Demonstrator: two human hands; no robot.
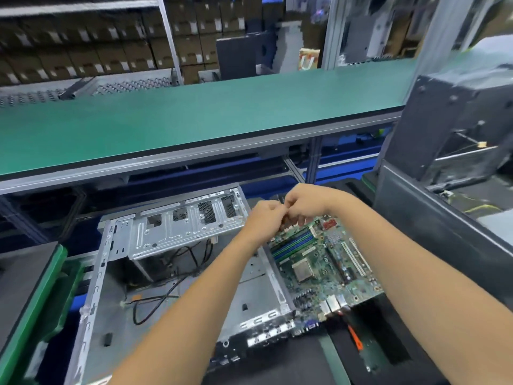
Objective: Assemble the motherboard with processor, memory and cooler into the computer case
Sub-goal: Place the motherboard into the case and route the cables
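An open silver computer case (177, 276) lies flat in front of me, loose black cables on its floor. To its right lies the green motherboard (324, 268) with its processor (302, 269) in the socket and blue-green memory slots (291, 243) at the far end. My left hand (263, 218) and my right hand (302, 202) meet above the board's far edge. Their fingers are curled together around something small, blurred and mostly hidden. No cooler is in view.
A green conveyor belt (194, 118) runs across above the bench. A dark machine housing (455, 129) stands at the right. A green bin (41, 295) sits at the left. An orange-handled tool (354, 337) lies near the board's front edge.
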